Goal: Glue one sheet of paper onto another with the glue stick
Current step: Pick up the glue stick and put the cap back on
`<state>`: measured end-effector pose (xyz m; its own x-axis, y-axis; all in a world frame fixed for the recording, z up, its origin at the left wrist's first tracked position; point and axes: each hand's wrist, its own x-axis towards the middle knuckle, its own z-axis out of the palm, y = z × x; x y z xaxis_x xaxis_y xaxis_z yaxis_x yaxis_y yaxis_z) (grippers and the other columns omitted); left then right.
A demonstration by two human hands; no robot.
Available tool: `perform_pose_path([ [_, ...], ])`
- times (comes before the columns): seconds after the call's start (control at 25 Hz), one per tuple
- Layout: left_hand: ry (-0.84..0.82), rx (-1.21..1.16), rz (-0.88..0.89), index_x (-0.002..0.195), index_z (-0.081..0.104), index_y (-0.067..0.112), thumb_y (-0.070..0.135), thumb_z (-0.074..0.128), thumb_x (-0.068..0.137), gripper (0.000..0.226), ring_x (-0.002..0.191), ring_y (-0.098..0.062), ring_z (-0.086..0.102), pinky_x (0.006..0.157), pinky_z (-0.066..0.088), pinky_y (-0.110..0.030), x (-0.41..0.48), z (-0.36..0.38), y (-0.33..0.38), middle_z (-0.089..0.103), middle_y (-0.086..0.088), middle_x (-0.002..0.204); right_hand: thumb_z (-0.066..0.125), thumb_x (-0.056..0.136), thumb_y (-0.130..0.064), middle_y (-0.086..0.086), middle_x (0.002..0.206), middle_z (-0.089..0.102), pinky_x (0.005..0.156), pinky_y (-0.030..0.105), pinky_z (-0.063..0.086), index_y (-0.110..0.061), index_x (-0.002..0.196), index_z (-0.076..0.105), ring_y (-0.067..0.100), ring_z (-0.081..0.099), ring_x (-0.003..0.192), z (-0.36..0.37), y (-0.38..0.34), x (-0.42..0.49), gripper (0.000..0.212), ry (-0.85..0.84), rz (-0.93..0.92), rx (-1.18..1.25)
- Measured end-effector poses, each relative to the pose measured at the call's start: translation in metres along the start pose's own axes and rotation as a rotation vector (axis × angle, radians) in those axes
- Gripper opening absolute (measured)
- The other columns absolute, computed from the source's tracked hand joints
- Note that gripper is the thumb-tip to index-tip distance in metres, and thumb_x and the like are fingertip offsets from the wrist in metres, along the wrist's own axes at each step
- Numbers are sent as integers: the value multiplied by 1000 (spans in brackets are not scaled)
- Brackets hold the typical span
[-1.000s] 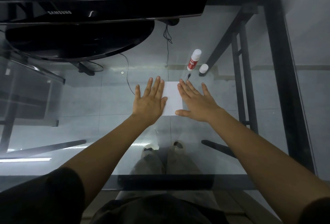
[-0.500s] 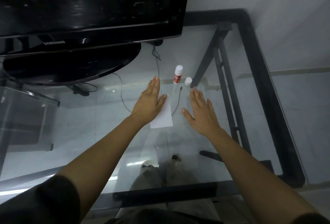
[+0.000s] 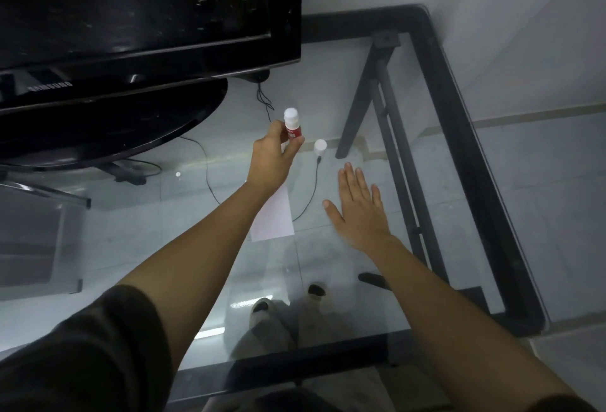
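My left hand (image 3: 272, 157) is closed around the red-and-white glue stick (image 3: 292, 123), holding it upright at the far middle of the glass table. Its white cap (image 3: 320, 146) stands on the glass just to the right. A white sheet of paper (image 3: 274, 214) lies flat under my left wrist and forearm, partly hidden by them; I cannot tell whether it is one sheet or two stacked. My right hand (image 3: 359, 208) is flat and open, fingers together, right of the paper and apart from it.
A black TV (image 3: 141, 18) on a curved stand (image 3: 114, 126) fills the far left. A thin black cable (image 3: 310, 188) runs past the paper. The table's black frame (image 3: 472, 155) borders the right side and near edge. My feet show through the glass.
Both hands left the paper. My left hand reached forward and took hold of the glue stick. My right hand slid off to the right. The view tilted up and left.
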<state>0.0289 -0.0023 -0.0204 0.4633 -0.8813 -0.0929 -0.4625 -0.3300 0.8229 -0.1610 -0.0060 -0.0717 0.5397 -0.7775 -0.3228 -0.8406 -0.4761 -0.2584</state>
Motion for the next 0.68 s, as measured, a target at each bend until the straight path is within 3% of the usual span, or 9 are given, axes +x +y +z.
perform_pose_path([
  [0.12, 35, -55, 67, 117, 48, 10, 31, 50, 94, 32, 88, -18, 59, 75, 48, -26, -2, -26, 25, 62, -8, 103, 22, 94, -53, 4, 158, 1, 111, 38, -9, -16, 147, 4, 20, -4, 144, -37, -11, 6, 67, -5, -7, 179],
  [0.2, 69, -116, 122, 118, 50, 12, 33, 50, 94, 32, 82, -15, 61, 71, 52, -26, -5, -52, 47, 60, -5, 99, 30, 96, -45, 6, 153, 24, 116, 44, 6, -14, 143, 25, 24, 14, 143, -79, -25, 12, 58, 154, -73, 300],
  [0.28, 129, -155, 185, 117, 53, 14, 34, 54, 92, 32, 80, -15, 62, 71, 56, -26, -11, -81, 67, 60, -4, 99, 38, 96, -36, 11, 139, 48, 111, 47, 26, -10, 132, 46, 28, 37, 132, -125, -46, 16, 45, 331, -165, 411],
  [0.36, 198, -199, 234, 110, 54, 19, 36, 59, 88, 29, 79, -15, 64, 70, 57, -27, -21, -110, 86, 63, -4, 98, 42, 96, -33, 8, 118, 62, 98, 36, 40, -10, 119, 59, 22, 54, 113, -169, -72, 15, 37, 432, -216, 548],
  [0.48, 277, -247, 314, 91, 47, 26, 42, 62, 83, 23, 69, -5, 64, 57, 53, -19, -39, -147, 110, 64, 2, 85, 42, 87, -56, -9, 104, 64, 77, 13, 39, -21, 116, 61, 3, 57, 98, -221, -114, 2, 49, 360, -230, 855],
  [0.56, 311, -252, 371, 83, 44, 32, 45, 61, 81, 21, 62, 4, 60, 50, 45, -11, -50, -163, 121, 61, 8, 76, 42, 75, -68, -14, 105, 65, 75, 9, 38, -28, 115, 61, -1, 58, 98, -243, -139, -4, 60, 313, -272, 989],
  [0.68, 339, -219, 423, 82, 44, 37, 49, 58, 78, 19, 65, 6, 57, 52, 43, -8, -61, -179, 132, 58, 11, 76, 54, 74, -63, -15, 94, 70, 66, 6, 43, -27, 102, 67, -5, 63, 90, -263, -164, -9, 47, 303, -326, 1089],
])
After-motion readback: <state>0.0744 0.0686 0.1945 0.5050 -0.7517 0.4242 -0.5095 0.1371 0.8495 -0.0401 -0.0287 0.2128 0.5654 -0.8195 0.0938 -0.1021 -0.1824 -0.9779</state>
